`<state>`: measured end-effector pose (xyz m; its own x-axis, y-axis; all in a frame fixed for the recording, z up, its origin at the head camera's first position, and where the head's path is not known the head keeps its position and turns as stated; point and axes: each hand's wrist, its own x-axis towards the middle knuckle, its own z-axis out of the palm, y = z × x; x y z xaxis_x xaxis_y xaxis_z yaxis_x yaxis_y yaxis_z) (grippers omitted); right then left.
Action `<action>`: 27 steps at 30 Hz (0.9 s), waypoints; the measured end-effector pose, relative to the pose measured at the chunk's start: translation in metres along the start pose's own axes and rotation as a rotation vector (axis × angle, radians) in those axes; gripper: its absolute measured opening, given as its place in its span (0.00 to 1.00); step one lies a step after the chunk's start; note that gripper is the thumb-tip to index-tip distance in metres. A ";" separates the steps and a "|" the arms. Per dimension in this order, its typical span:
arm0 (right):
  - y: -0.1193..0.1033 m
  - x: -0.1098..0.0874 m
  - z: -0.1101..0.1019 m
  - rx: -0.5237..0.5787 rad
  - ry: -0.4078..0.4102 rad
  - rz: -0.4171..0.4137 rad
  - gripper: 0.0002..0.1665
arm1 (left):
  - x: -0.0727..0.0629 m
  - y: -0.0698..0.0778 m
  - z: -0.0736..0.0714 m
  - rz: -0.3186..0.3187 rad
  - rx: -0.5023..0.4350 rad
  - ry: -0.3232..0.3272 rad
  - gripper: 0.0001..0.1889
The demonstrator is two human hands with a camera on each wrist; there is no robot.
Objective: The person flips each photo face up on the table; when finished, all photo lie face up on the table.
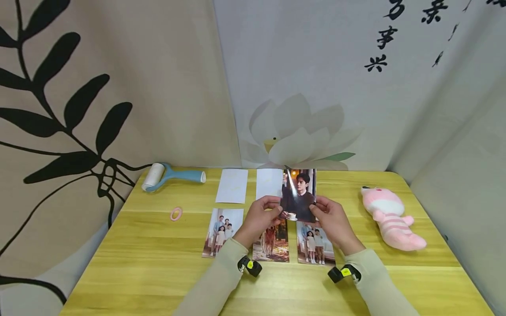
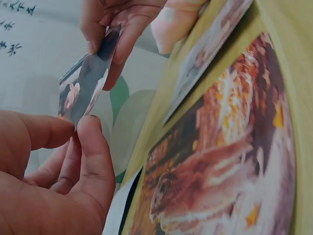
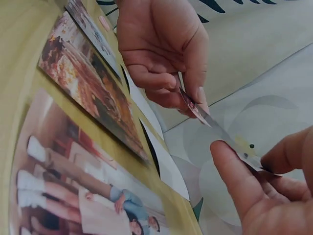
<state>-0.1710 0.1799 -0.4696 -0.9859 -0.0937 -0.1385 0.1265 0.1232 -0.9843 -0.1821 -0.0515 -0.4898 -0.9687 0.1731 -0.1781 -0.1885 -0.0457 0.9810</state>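
One portrait photo, long axis upright, is held above the tabletop toward its far edge, pinched between the fingers of the left hand and right hand, neither clearly nearer. Around it lie three picture-side-up photos and, by the far edge, two visible white cards. Outward: one roller, far-left corner; one pink ring, leftward; one plush toy, rightward.
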 end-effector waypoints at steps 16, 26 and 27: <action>0.002 0.004 -0.019 -0.118 0.045 -0.067 0.29 | 0.007 0.001 0.006 -0.004 -0.054 -0.004 0.17; 0.015 0.024 -0.035 -0.192 0.076 -0.027 0.28 | 0.022 -0.004 0.018 0.050 -0.007 -0.013 0.20; 0.016 0.026 -0.037 -0.197 0.077 -0.026 0.28 | 0.023 -0.003 0.019 0.054 0.009 -0.007 0.20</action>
<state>-0.1988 0.2156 -0.4851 -0.9950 -0.0248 -0.0967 0.0841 0.3136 -0.9458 -0.2010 -0.0283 -0.4957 -0.9762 0.1779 -0.1242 -0.1343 -0.0461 0.9899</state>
